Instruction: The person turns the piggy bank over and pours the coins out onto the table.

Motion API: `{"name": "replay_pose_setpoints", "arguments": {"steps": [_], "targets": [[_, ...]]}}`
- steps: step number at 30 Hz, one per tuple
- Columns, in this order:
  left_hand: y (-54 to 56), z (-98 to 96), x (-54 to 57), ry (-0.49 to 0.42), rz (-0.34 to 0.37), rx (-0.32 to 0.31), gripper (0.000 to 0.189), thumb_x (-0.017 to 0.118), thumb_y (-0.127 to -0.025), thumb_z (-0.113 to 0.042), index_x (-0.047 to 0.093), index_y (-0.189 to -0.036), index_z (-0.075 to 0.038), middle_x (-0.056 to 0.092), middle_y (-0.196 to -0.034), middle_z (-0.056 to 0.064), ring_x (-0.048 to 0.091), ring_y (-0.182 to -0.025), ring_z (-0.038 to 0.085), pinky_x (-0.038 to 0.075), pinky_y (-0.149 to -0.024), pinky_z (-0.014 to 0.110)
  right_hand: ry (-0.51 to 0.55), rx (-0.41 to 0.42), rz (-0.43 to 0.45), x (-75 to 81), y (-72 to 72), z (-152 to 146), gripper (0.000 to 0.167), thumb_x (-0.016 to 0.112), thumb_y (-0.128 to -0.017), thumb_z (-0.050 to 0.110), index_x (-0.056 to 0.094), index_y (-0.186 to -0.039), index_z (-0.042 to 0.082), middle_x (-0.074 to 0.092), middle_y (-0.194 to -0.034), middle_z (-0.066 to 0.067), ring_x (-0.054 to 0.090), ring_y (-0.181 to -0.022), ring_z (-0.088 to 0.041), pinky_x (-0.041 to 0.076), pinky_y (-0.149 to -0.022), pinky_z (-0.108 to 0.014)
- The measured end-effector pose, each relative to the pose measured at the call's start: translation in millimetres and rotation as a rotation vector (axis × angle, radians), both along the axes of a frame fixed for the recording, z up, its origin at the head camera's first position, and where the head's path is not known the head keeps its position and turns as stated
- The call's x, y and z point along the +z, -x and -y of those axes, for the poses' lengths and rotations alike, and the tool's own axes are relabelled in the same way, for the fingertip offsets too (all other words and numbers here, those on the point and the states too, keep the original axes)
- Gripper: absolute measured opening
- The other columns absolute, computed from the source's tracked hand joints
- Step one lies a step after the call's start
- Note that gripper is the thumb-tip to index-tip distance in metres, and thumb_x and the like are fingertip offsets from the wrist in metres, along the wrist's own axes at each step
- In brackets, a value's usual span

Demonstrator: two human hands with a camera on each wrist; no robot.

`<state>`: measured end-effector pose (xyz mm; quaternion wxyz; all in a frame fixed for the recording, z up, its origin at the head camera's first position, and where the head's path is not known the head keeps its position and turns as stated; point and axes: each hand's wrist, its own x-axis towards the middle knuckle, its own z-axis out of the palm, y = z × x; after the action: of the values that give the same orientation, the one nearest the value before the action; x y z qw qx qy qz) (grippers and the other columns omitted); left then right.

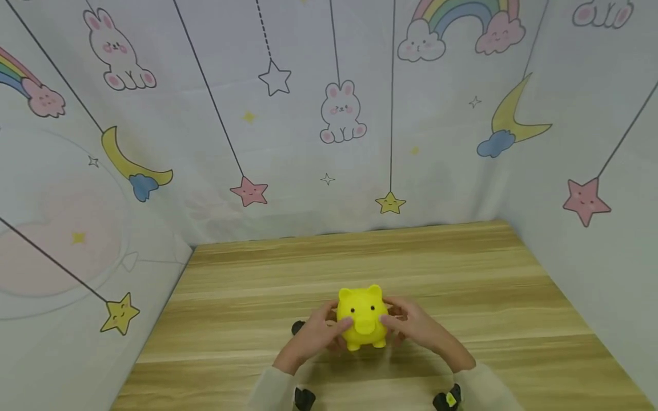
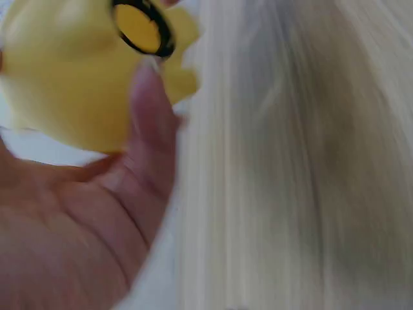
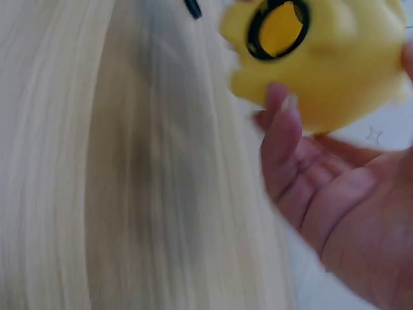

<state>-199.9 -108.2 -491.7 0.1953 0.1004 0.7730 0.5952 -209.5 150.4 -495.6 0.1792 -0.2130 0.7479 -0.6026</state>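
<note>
Here, my left hand (image 1: 320, 331) and right hand (image 1: 415, 325) are half-curled round the pig (image 1: 362, 302), one on each side, holding it above the surface (image 1: 247, 285); I should press evenly so it neither tips nor slips.

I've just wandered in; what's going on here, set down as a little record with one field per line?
Object: yellow pig figure, its snout towards the head camera
Left hand: the person's left hand holds one side
Right hand: the person's right hand holds the other side
Underside: orange disc ringed in black
Surface: wood-grain table
Backdrop: pale cloth printed with rabbits, stars, moons and rainbows
Unclear: dark object partly hidden beside the left hand
</note>
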Motion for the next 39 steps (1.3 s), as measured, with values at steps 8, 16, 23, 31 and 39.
{"name": "replay_pose_setpoints", "arguments": {"steps": [8, 16, 23, 31, 39], "targets": [[-1.8, -17.7, 11.2, 0.177, 0.093, 0.127, 0.094, 0.023, -0.091, -0.08, 0.066, -0.064, -0.001, 0.063, -0.055, 0.01, 0.052, -0.042, 0.014, 0.045, -0.041, 0.025, -0.213, -0.144, 0.214, 10.6, 4.1, 13, 0.082, 0.026, -0.098, 0.071, 0.067, -0.079, 0.003, 0.062, -0.057, -0.012, 0.053, -0.042, -0.015, 0.045, -0.04, -0.026], [2.6, -4.9, 9.6, 0.069, 0.068, 0.015, 0.075, 0.042, -0.097, -0.066, 0.052, -0.138, -0.004, 0.063, -0.096, 0.014, 0.061, -0.068, 0.023, 0.054, -0.057, 0.037, -0.063, -0.045, 0.229, 10.2, 7.1, -1, 0.067, 0.055, -0.101, 0.045, 0.041, -0.144, -0.003, 0.064, -0.109, -0.026, 0.068, -0.078, -0.033, 0.057, -0.059, -0.039], [4.6, 0.2, 2.5, -0.051, -0.009, 0.0, 0.089, 0.077, -0.088, -0.038, 0.024, -0.157, -0.018, 0.045, -0.142, 0.02, 0.063, -0.104, 0.029, 0.054, -0.083, 0.048, 0.023, -0.034, 0.094, 2.8, 7.1, -7, 0.092, 0.081, -0.085, 0.02, 0.025, -0.156, 0.009, 0.034, -0.149, -0.033, 0.061, -0.111, -0.039, 0.055, -0.084, -0.047], [2.8, -0.2, 0.0, -0.116, -0.052, 0.029, 0.091, 0.083, -0.082, -0.031, 0.029, -0.155, -0.021, 0.047, -0.141, 0.02, 0.062, -0.109, 0.03, 0.054, -0.085, 0.044, 0.05, -0.021, 0.004, 1.6, 5.4, -6, 0.094, 0.083, -0.083, 0.017, 0.025, -0.156, 0.008, 0.028, -0.152, -0.033, 0.058, -0.116, -0.042, 0.055, -0.086, -0.044], [-1.4, 0.3, -0.3, -0.141, -0.242, 0.04, 0.095, 0.087, -0.078, -0.022, 0.031, -0.154, -0.029, 0.035, -0.154, 0.01, 0.051, -0.125, 0.03, 0.049, -0.093, 0.047, 0.123, -0.015, -0.14, 1.1, 2.9, -1, 0.096, 0.081, -0.083, 0.006, 0.02, -0.157, 0.007, 0.018, -0.159, -0.025, 0.047, -0.127, -0.047, 0.051, -0.094, -0.045]]}}
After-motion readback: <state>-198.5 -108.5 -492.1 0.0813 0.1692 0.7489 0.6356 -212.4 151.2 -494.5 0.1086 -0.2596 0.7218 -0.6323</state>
